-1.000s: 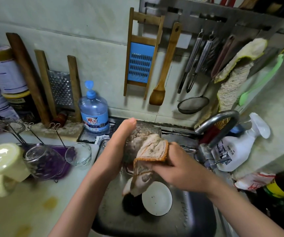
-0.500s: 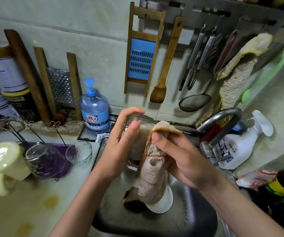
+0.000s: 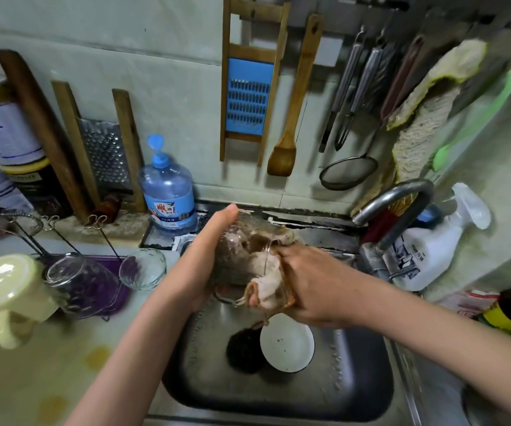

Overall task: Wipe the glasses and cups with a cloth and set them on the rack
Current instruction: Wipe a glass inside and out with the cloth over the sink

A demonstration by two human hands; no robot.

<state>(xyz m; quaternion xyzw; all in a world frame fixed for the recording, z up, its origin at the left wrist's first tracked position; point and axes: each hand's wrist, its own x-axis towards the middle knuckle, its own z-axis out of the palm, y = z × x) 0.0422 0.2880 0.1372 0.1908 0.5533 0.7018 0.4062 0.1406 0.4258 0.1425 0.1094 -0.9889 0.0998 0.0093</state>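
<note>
Your left hand wraps the glass, your right hand clutches the cloth — likely slick and brittle, so hold its wall.

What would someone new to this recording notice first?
Mid-frame, over the sink, the left hand holds a clear glass while the right hand presses a worn cloth into it. Below them a white bowl lies in the basin. On the counter at far left, a cream mug sits beside another glass.
</note>
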